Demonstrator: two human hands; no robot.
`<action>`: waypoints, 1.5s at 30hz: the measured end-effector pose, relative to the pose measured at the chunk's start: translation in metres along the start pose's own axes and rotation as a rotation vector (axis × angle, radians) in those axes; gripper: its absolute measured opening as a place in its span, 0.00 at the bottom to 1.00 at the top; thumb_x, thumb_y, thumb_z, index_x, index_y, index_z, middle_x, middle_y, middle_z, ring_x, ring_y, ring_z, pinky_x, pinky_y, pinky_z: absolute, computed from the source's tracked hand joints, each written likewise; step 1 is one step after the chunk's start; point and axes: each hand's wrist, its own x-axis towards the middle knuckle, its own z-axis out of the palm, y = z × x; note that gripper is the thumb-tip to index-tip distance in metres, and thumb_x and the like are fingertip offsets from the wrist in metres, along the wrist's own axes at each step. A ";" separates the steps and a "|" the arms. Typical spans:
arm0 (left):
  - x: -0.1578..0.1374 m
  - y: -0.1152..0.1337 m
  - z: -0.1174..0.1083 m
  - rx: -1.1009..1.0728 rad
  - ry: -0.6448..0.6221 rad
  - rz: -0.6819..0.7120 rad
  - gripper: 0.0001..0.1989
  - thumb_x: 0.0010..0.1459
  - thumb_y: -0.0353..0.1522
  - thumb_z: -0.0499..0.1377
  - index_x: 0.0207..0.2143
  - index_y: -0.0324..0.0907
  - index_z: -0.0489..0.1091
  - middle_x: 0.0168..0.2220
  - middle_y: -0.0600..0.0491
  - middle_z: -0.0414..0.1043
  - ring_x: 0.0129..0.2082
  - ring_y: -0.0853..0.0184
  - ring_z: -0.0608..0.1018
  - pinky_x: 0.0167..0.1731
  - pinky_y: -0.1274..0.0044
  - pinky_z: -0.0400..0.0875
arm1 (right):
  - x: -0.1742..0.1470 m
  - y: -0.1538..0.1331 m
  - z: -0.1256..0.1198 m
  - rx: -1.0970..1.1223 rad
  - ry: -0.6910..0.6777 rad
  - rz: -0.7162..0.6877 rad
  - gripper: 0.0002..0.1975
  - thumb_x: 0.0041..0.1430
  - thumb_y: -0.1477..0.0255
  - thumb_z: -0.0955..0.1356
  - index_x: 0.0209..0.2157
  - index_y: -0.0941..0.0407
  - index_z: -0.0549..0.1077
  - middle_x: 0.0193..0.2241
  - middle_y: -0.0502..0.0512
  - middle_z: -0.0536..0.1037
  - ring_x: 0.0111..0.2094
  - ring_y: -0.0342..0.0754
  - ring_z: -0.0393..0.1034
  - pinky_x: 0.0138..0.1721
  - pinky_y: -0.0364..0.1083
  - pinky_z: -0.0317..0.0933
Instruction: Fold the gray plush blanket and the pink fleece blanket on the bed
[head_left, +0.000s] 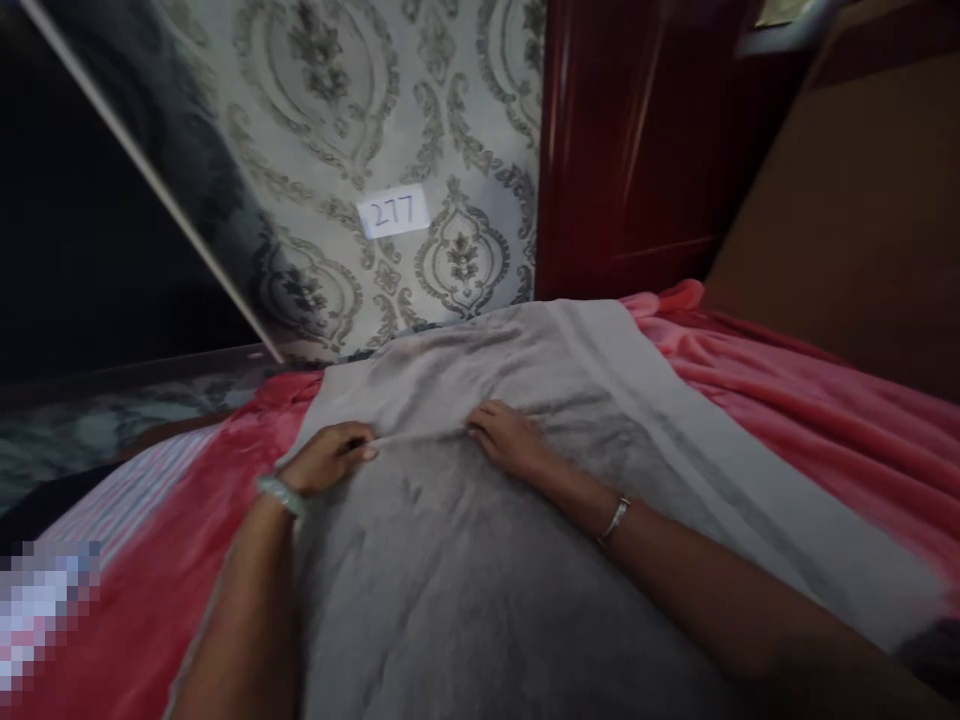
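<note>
A gray towel lies spread on top of a pink blanket. The towel is long from the person toward the patterned wall, and a paler band runs down its right side.

Both hands rest on the towel, about halfway along it. A raised fold runs across the towel, from one hand to the other. The left hand is at the left end of the fold, close to the towel's left edge. Its fingers are curled and seem to pinch the fold. The right hand lies nearer the middle of the towel, fingers bent and pressing down on the fold; it is hard to tell if it grips the cloth. The two hands are near each other but not touching.

Past the far end of the towel, a small white tag with a number sticks to the wall. A dark red cabinet stands to the right of it.
</note>
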 end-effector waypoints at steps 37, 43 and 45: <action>-0.017 0.019 -0.033 -0.109 0.165 -0.153 0.22 0.40 0.58 0.60 0.23 0.52 0.76 0.27 0.56 0.78 0.33 0.58 0.79 0.31 0.75 0.73 | -0.031 0.136 -0.116 0.030 -0.358 0.161 0.13 0.46 0.75 0.75 0.37 0.54 0.82 0.37 0.53 0.81 0.42 0.50 0.73 0.47 0.47 0.64; -0.015 0.023 -0.030 -0.122 0.117 -0.107 0.25 0.43 0.59 0.58 0.24 0.47 0.75 0.26 0.54 0.76 0.29 0.61 0.77 0.32 0.75 0.71 | -0.029 0.121 -0.106 -0.001 -0.291 0.307 0.08 0.47 0.80 0.70 0.32 0.58 0.78 0.31 0.52 0.79 0.32 0.45 0.70 0.35 0.42 0.62; -0.013 0.024 -0.029 -0.110 0.112 -0.080 0.26 0.44 0.59 0.57 0.22 0.46 0.73 0.23 0.54 0.73 0.27 0.62 0.75 0.29 0.76 0.69 | -0.034 0.111 -0.110 -0.058 -0.214 0.320 0.07 0.50 0.79 0.69 0.33 0.58 0.77 0.34 0.54 0.79 0.34 0.46 0.70 0.37 0.43 0.62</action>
